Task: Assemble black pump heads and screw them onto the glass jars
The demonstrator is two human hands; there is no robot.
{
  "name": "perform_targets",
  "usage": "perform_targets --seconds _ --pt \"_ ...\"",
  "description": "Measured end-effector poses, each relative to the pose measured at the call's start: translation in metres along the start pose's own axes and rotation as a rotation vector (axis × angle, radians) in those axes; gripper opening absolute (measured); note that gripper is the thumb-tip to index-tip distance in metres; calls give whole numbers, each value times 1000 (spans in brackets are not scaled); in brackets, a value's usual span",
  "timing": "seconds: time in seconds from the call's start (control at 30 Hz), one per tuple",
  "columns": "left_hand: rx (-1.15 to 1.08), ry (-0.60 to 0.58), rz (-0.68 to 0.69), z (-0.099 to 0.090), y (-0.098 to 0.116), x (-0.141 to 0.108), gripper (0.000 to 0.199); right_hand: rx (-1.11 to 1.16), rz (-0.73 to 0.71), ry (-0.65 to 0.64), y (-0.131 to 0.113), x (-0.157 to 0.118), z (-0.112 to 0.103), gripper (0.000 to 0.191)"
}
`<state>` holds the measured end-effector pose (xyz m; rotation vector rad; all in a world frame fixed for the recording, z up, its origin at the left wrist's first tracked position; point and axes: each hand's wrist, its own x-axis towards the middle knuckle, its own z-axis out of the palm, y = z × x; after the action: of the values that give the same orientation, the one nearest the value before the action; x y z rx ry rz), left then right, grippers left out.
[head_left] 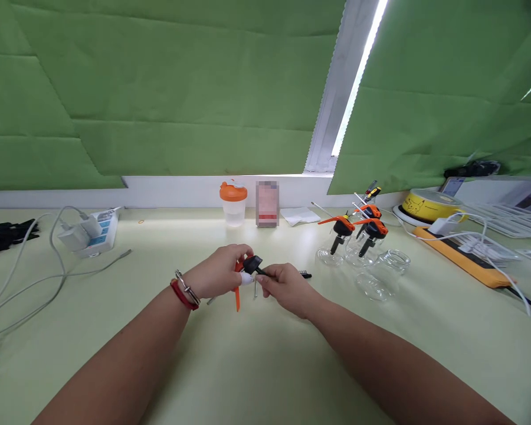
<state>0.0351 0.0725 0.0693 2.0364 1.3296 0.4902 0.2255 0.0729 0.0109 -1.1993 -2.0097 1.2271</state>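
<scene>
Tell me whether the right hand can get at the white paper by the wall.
Probably yes: only bare table seems to lie between the right hand and the white paper, though that hand is busy with a black part.

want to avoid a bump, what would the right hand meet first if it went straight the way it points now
Most likely the black piece at its fingertips, since the right hand points toward the left hand, which comes next; exact depth is unclear.
</scene>
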Motion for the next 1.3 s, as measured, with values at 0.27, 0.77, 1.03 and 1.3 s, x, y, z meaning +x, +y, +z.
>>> perform_targets --seconds 0.27,0.77,1.03,1.3 --pt "130 -19 -197 7 -24 11 19 84 58 403 12 9 -46 34" --pt "546 204 -144 21 -22 14 30 40 22 218 6 2 -52 30" --pt "221 35 300 6 23 -7 32 -63 -139 -2 -13 -11 -34 28" --pt "502 130 -258 -55 -60 -4 24 -750 -131 927 25 7 -130 40"
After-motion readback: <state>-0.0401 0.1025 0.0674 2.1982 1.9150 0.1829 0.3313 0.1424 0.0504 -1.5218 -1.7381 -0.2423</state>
